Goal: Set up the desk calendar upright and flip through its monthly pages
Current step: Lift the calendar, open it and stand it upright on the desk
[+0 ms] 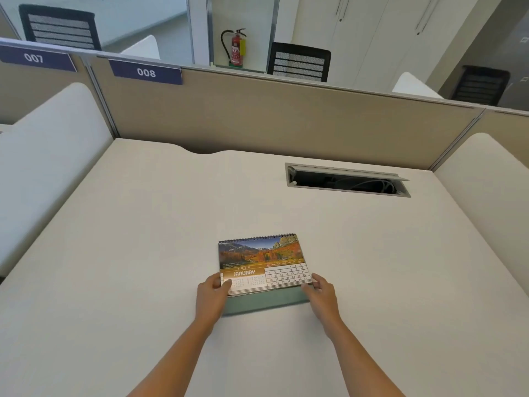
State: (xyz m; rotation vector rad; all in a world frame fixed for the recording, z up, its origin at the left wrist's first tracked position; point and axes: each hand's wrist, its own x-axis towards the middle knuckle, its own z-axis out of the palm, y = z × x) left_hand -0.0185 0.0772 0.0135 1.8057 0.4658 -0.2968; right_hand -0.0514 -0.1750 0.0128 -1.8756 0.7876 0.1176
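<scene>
A spiral-bound desk calendar [262, 260] sits on the white desk [143, 239], its top page showing an autumn mountain photo and JANUARY. A green cardboard base flap [263, 303] sticks out toward me below the pages. My left hand [211, 296] grips the lower left corner of the pages, thumb on top. On the other side, my right hand [322, 295] holds the lower right corner. The pages lean back at a low angle, the spiral edge farthest from me.
An open cable tray slot [347, 180] is cut into the desk at the back right. A beige partition [272, 116] bounds the back, with white side dividers [43, 173] left and right. Office chairs and a fire extinguisher [237, 48] stand beyond.
</scene>
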